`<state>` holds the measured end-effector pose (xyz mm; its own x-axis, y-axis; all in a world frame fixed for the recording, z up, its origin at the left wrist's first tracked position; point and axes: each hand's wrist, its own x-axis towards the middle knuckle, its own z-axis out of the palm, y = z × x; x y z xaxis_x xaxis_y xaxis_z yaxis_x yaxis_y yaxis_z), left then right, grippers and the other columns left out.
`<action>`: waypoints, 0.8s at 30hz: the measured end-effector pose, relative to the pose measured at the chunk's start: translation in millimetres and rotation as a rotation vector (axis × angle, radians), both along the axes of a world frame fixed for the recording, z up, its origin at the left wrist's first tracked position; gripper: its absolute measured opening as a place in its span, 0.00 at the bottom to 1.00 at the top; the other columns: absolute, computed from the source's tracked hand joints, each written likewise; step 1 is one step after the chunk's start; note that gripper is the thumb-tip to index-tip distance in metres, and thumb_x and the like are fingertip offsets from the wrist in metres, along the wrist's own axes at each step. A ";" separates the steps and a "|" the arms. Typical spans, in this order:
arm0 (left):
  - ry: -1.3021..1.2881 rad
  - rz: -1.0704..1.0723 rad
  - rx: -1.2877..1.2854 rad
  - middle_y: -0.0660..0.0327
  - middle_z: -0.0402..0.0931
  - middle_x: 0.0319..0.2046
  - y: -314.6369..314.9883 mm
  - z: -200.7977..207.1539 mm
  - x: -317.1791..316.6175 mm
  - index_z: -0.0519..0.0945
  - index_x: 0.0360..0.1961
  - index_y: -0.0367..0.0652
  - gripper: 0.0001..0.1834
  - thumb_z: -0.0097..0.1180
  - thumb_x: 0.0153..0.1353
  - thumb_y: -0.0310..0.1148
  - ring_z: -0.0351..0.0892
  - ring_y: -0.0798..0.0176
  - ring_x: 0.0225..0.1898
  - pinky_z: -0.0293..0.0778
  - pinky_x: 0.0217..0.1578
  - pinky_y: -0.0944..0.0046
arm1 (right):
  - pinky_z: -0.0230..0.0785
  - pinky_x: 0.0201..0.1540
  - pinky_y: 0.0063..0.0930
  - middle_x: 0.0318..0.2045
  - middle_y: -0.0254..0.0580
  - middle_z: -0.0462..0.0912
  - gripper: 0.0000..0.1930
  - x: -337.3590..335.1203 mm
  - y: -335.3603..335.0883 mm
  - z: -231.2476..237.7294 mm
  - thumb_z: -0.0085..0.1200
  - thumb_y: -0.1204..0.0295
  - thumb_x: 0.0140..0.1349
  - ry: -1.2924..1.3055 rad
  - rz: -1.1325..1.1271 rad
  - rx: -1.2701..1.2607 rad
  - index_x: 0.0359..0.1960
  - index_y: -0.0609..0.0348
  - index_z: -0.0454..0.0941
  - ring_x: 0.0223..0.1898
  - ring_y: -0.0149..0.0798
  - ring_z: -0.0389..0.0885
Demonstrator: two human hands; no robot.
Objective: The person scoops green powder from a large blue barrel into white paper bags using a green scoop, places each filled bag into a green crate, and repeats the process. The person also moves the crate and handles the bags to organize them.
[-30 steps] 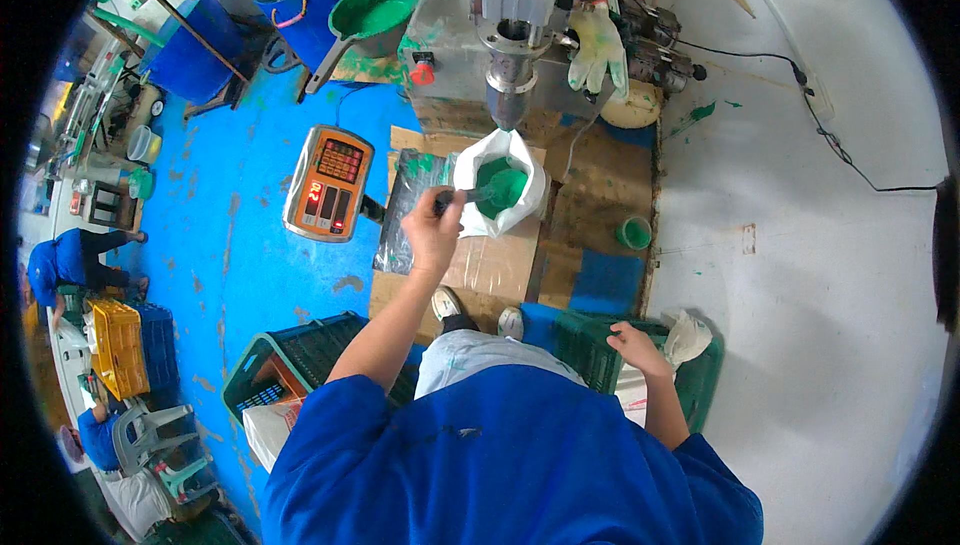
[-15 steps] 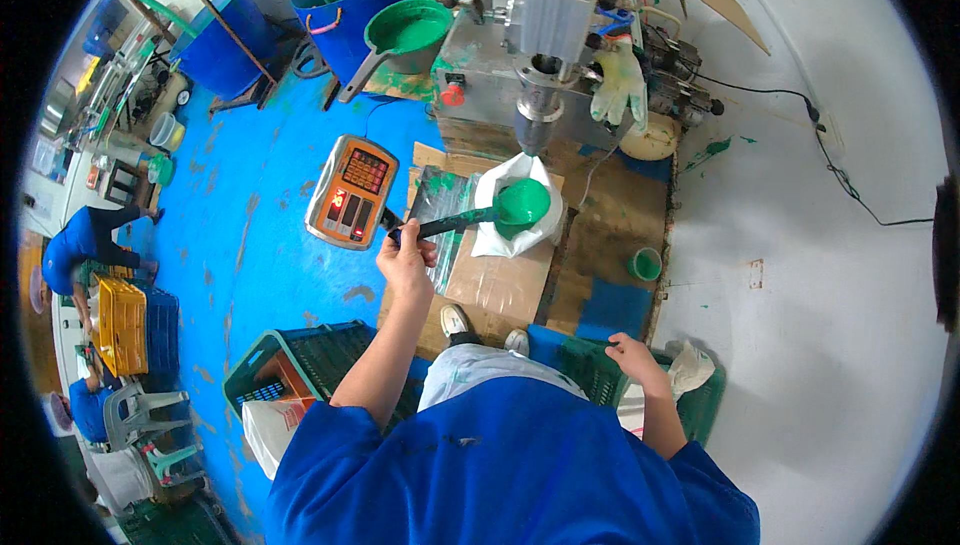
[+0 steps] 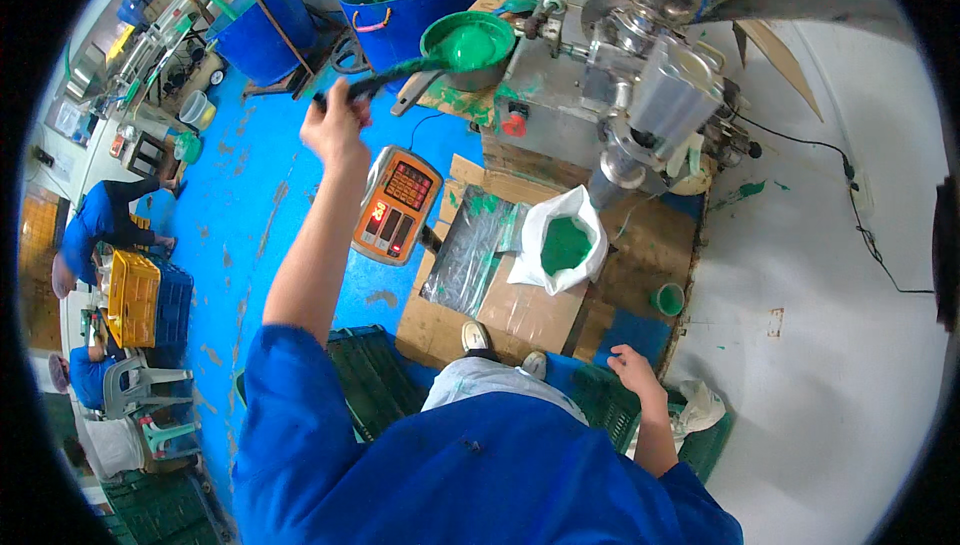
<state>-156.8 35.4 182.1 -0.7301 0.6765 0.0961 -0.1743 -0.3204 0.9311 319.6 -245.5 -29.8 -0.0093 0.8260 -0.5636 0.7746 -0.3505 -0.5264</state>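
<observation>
One hand, the left (image 3: pixel 338 127), is wrapped around the handle of a green-smeared black ladle (image 3: pixel 380 83), left of and beyond the white bag (image 3: pixel 529 237). The right hand (image 3: pixel 636 371), right of the bag and nearer the body, is loosely curled, and I cannot tell whether it holds anything. The orange-faced scale (image 3: pixel 397 207) stands left of the bag.

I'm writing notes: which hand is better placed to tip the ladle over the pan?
Probably the left hand: it grips the ladle, which reaches over the pan. The right hand, apparently empty, hovers near the green crate.
</observation>
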 end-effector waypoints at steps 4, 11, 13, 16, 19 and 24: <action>0.302 -0.355 0.116 0.56 0.76 0.24 69.1 -11.2 6.1 0.77 0.36 0.31 0.10 0.58 0.52 0.25 0.75 0.65 0.23 0.71 0.24 0.65 | 0.71 0.40 0.33 0.33 0.47 0.81 0.09 -15.3 50.5 2.9 0.53 0.68 0.58 0.057 -0.207 0.114 0.38 0.58 0.76 0.36 0.44 0.80; 0.311 -0.830 -0.513 0.61 0.76 0.21 -13.8 -145.5 54.1 0.78 0.25 0.39 0.06 0.58 0.51 0.30 0.77 0.67 0.24 0.73 0.25 0.66 | 0.68 0.35 0.36 0.25 0.44 0.79 0.10 -2.3 237.5 -74.8 0.49 0.68 0.60 -0.284 -0.042 0.542 0.32 0.63 0.75 0.28 0.44 0.76; 0.447 -1.189 -0.917 0.58 0.79 0.22 -76.5 -190.4 84.7 0.81 0.27 0.38 0.07 0.60 0.51 0.31 0.79 0.66 0.25 0.76 0.29 0.66 | 0.67 0.40 0.41 0.31 0.47 0.80 0.13 5.5 293.3 -127.5 0.49 0.63 0.59 -0.406 0.218 0.749 0.32 0.62 0.77 0.33 0.50 0.76; -0.325 -1.175 -0.832 0.56 0.78 0.39 -135.5 -232.5 151.0 0.71 0.51 0.38 0.23 0.60 0.55 0.33 0.80 0.62 0.35 0.77 0.35 0.63 | 0.67 0.41 0.35 0.35 0.44 0.80 0.15 22.1 346.8 -177.6 0.48 0.62 0.60 0.041 0.062 0.360 0.36 0.63 0.77 0.37 0.43 0.77; -0.516 -0.931 -0.502 0.57 0.79 0.33 -146.2 -239.6 199.5 0.75 0.45 0.40 0.17 0.59 0.54 0.35 0.80 0.58 0.33 0.76 0.37 0.60 | 0.66 0.42 0.32 0.37 0.41 0.80 0.15 23.1 345.9 -156.9 0.48 0.62 0.60 0.738 -0.237 0.083 0.38 0.63 0.76 0.39 0.38 0.76; 0.324 -0.676 -0.757 0.58 0.79 0.27 -147.0 -215.1 189.3 0.80 0.34 0.38 0.11 0.59 0.51 0.31 0.79 0.62 0.32 0.73 0.36 0.62 | 0.64 0.42 0.27 0.36 0.36 0.77 0.13 -26.6 260.7 -1.9 0.55 0.64 0.57 0.718 -0.243 0.213 0.36 0.63 0.75 0.38 0.31 0.73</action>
